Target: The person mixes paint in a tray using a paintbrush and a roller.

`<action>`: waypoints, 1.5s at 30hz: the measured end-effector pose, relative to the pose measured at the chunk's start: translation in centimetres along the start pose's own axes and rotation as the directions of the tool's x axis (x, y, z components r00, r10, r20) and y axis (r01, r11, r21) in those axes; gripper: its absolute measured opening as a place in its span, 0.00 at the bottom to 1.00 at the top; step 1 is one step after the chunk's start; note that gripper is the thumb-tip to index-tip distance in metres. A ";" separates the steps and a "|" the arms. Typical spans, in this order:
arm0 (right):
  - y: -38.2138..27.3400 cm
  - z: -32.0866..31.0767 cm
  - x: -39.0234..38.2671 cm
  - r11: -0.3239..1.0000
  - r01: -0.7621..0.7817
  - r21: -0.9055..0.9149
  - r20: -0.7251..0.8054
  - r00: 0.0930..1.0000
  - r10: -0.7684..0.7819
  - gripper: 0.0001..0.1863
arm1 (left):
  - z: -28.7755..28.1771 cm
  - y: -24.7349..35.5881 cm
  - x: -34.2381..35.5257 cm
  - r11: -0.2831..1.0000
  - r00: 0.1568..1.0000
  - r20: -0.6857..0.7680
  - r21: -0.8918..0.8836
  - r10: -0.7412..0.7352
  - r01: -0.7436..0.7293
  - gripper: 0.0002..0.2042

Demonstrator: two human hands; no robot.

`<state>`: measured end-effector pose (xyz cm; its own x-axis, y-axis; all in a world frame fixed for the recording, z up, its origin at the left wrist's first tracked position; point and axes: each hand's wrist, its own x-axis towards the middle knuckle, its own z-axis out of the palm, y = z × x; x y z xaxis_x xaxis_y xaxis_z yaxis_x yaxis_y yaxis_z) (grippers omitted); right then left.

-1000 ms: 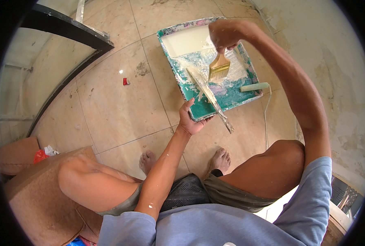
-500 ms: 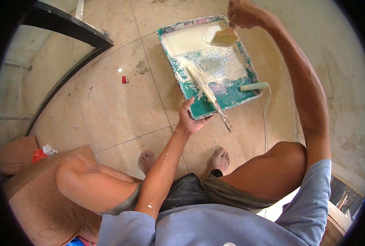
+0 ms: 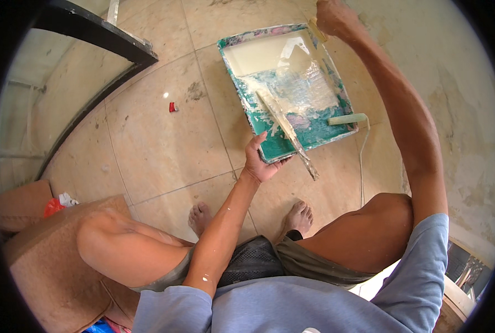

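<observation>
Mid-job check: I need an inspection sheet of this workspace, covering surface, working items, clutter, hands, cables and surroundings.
Surface: tiled floor, with dark smudges.
Working items: paint tray with cream paint pooled at its far end; paint-coated stick lying across its near edge; small roller at its near right corner; brush, partly hidden.
Clutter: small red scrap left of the tray; red and white plastic by a brown box.
Hands: left hand grips the tray's near left corner; right hand holds the brush at the far right corner.
Cables: nothing seen.
Surroundings: black-framed glass panel at left; stained wall at right.
</observation>
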<state>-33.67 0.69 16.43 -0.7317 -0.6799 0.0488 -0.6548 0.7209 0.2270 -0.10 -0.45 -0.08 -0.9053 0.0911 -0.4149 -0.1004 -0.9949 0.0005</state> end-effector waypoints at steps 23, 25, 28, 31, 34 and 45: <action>0.8 2.0 -17.7 0.821 0.140 0.553 -0.146 0.987 -0.070 0.10 | -0.1 -0.2 0.0 0.999 0.999 -0.035 0.034 0.007 -0.006 0.29; 0.1 4.0 -19.1 0.845 0.200 0.496 -0.183 0.975 -0.123 0.10 | 0.2 -0.1 0.0 0.999 1.000 -0.023 0.050 0.008 -0.007 0.30; -0.7 5.4 -20.2 0.860 0.258 0.440 -0.140 0.966 -0.218 0.09 | 0.1 -0.1 0.3 0.998 1.000 -0.024 0.065 0.013 -0.011 0.33; -0.6 4.8 -20.5 0.873 0.284 0.397 0.029 0.947 -0.321 0.13 | 0.0 -0.3 0.5 0.996 0.998 -0.061 0.084 0.029 -0.024 0.32; 0.1 2.8 -19.5 0.872 0.245 0.423 0.196 0.915 -0.352 0.12 | -0.1 -0.4 0.3 0.995 0.992 -0.123 0.094 0.042 -0.030 0.32; 6.1 3.3 -16.2 0.702 -0.349 0.620 0.494 0.869 -0.004 0.14 | -0.1 -0.4 0.5 0.999 0.998 -0.059 0.042 -0.004 0.006 0.32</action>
<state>-26.41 16.53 13.76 -0.7273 -0.5275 -0.4391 -0.3218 0.8272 -0.4607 -0.48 -0.05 -0.35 -0.8788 0.0920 -0.4682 -0.1230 -0.9918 0.0359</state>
